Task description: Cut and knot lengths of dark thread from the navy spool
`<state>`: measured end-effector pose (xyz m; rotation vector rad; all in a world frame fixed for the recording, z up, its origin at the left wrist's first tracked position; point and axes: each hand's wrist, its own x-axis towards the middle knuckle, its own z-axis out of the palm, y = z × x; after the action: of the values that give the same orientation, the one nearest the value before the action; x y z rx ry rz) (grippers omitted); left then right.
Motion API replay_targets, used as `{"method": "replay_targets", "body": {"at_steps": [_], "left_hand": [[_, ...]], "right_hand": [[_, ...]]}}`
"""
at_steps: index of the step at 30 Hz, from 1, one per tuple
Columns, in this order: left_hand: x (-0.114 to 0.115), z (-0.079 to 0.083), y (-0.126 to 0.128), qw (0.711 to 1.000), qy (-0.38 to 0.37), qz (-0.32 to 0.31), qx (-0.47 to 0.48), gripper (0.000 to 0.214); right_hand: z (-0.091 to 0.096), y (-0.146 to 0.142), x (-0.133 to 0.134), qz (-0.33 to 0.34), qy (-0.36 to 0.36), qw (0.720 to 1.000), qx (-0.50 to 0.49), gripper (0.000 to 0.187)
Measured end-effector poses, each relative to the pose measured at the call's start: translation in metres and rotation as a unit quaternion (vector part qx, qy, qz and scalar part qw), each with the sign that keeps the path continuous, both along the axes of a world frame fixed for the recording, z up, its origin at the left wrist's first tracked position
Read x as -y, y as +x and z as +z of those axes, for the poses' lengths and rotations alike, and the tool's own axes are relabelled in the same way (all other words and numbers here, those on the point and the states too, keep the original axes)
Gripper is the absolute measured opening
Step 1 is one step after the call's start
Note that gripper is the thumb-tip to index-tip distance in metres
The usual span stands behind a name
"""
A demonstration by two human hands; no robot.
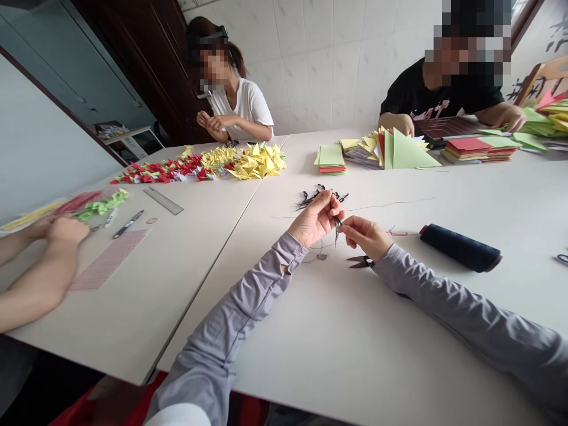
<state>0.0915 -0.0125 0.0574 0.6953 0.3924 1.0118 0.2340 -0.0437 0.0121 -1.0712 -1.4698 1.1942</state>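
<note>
My left hand (316, 220) is pinched on a small tuft of dark thread (336, 232), raised over the table. From the right, my right hand (367, 236) closes its fingertips on the same thread, just below the left fingers. Beneath my right wrist lie scissors (360, 261), their handles partly hidden by the hand. Just beyond my hands is a small heap of dark knotted thread pieces (308, 200). A large spool of dark thread (460, 247) lies on its side to the right. A thin red thread (398, 232) sits between the spool and my right hand.
Folded yellow paper pieces (257, 161) and red ones (155, 170) cover the far left. Stacks of coloured paper (331, 157) stand at the back. A ruler (163, 201) and a pen (128, 224) lie left, near another person's arms (48, 266). Two people sit opposite.
</note>
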Motion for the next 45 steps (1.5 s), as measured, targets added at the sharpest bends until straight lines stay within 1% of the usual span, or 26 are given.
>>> {"method": "replay_targets", "body": {"at_steps": [5,10,13,15,17,20,23,26,30,34,37,40,43,45], "left_hand": [[-0.001,-0.003,0.002,0.999,0.021,-0.023,-0.011,0.017],[-0.001,-0.005,0.003,0.999,0.034,-0.005,-0.02,0.016],[-0.001,-0.006,0.004,0.999,0.035,0.012,-0.026,0.009],[0.0,-0.007,0.004,0.999,0.038,0.01,-0.032,0.006],[0.0,-0.008,0.005,0.998,0.047,0.0,-0.042,0.011],[0.0,-0.008,0.003,0.996,0.062,-0.006,-0.07,0.015],[0.0,-0.007,-0.002,0.991,0.075,0.013,-0.112,0.013],[0.001,-0.008,-0.007,0.98,0.103,0.028,-0.167,0.012],[0.003,-0.015,-0.011,0.964,0.138,0.005,-0.229,0.012],[0.004,-0.021,-0.011,0.952,0.158,-0.012,-0.263,0.009],[0.005,-0.02,-0.011,0.945,0.164,-0.012,-0.283,0.01],[0.007,-0.018,-0.012,0.942,0.152,-0.007,-0.299,0.016],[0.009,-0.016,-0.012,0.941,0.148,-0.005,-0.303,0.02],[0.01,-0.015,-0.012,0.941,0.149,-0.005,-0.305,0.022]], "right_hand": [[-0.001,-0.004,0.001,0.009,-0.007,1.0,-0.002,0.042],[0.002,-0.006,0.002,0.014,-0.016,1.0,0.0,0.042],[0.002,-0.006,0.001,0.014,-0.017,1.0,-0.004,0.04],[0.001,-0.007,0.0,0.012,-0.019,1.0,-0.006,0.039],[0.0,-0.007,-0.001,0.01,-0.024,1.0,-0.002,0.037],[0.0,-0.005,-0.002,0.006,-0.049,0.999,0.021,0.029],[0.004,0.001,-0.004,-0.005,-0.071,0.996,0.049,0.022],[0.008,0.009,-0.007,-0.033,-0.058,0.996,0.061,0.019],[0.011,0.018,-0.015,-0.069,-0.045,0.995,0.049,0.018],[0.013,0.019,-0.02,-0.051,-0.043,0.997,0.03,0.021],[0.018,0.018,-0.018,-0.031,-0.039,0.999,0.007,0.029],[0.023,0.017,-0.015,-0.016,-0.039,0.999,-0.005,0.039],[0.026,0.016,-0.014,-0.007,-0.028,0.999,0.014,0.047],[0.025,0.016,-0.014,-0.002,-0.012,0.999,0.034,0.048]]}}
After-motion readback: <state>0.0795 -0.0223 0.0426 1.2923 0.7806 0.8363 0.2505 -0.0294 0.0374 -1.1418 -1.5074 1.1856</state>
